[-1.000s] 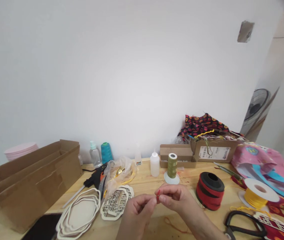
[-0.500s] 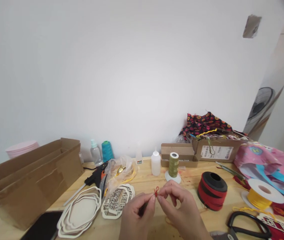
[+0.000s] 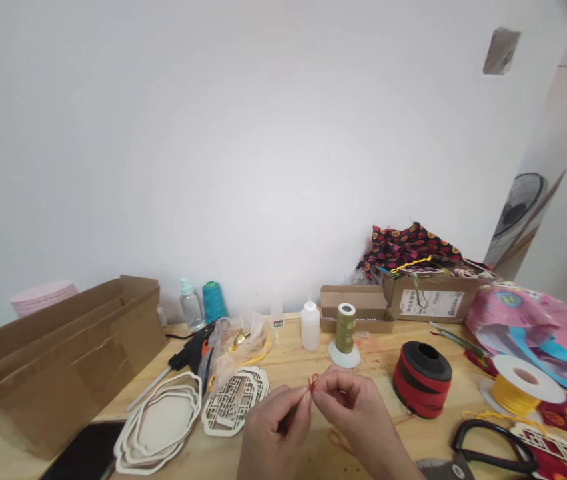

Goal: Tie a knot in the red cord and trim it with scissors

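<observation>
My left hand (image 3: 276, 433) and my right hand (image 3: 358, 417) meet at the fingertips low in the middle of the view, above a wooden table (image 3: 293, 363). Both pinch a thin red cord (image 3: 312, 383) whose small loop or knot sticks up between the thumbs and forefingers. A loose strand of red cord (image 3: 336, 441) lies on the table under my right hand. The nearest things are the white lattice cutouts (image 3: 236, 401) to the left and a red and black spool (image 3: 422, 379) to the right.
An olive thread spool (image 3: 345, 333), a white squeeze bottle (image 3: 310, 327), a black glue gun (image 3: 190, 353), white oval frames (image 3: 158, 427), a long cardboard box (image 3: 58, 360), a yellow cord spool (image 3: 518, 387), black scissors (image 3: 493, 450), a small box (image 3: 428, 300) and pink wrapping (image 3: 528, 320) crowd the table.
The red loop has come up from between my closed fingers and now stands clear above the fingertips. Both hands have shifted slightly; the camera view drifted a little.
</observation>
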Available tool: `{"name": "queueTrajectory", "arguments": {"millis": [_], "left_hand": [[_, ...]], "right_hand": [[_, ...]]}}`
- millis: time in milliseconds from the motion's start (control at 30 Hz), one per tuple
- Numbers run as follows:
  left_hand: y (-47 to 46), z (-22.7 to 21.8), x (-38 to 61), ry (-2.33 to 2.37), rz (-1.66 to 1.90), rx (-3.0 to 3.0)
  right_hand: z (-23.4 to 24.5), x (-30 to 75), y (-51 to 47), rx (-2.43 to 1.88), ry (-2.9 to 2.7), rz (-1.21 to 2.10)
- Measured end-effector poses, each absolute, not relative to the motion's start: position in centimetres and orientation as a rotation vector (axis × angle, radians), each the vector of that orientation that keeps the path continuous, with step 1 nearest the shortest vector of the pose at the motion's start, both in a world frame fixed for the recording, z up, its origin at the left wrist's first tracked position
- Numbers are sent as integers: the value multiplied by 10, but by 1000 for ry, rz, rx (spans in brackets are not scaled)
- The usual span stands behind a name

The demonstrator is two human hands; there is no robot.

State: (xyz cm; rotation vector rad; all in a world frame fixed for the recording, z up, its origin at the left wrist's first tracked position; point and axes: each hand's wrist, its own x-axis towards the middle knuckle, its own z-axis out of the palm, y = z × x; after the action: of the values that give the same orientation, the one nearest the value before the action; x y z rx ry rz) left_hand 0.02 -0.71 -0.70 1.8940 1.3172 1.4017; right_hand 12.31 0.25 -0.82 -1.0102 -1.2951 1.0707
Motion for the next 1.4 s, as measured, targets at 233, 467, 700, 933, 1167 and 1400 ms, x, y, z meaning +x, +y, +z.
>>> {"name": "queueTrajectory", "arguments": {"millis": [233, 467, 700, 933, 1167, 1400], "left_hand": [[-7, -6, 4, 1282, 1369, 1578], [-2, -10, -1, 1247, 1180, 1550], [-4, -8, 1, 1204, 1317, 1511], [-2, -8, -2, 1230, 1232, 1637], [-5, -6, -2, 1315, 1204, 2066], [-8, -5, -1, 1319, 1176, 2054]], "right_hand": [[-3, 126, 6, -969, -1171, 1329], [1, 128, 6, -995, -1161, 1360], [-2, 129, 7, -968, -1189, 1407], [7, 130, -2, -1043, -1465, 861], [10, 141, -7, -964, -1882, 4], [12, 144, -3, -977, -1984, 37]]}}
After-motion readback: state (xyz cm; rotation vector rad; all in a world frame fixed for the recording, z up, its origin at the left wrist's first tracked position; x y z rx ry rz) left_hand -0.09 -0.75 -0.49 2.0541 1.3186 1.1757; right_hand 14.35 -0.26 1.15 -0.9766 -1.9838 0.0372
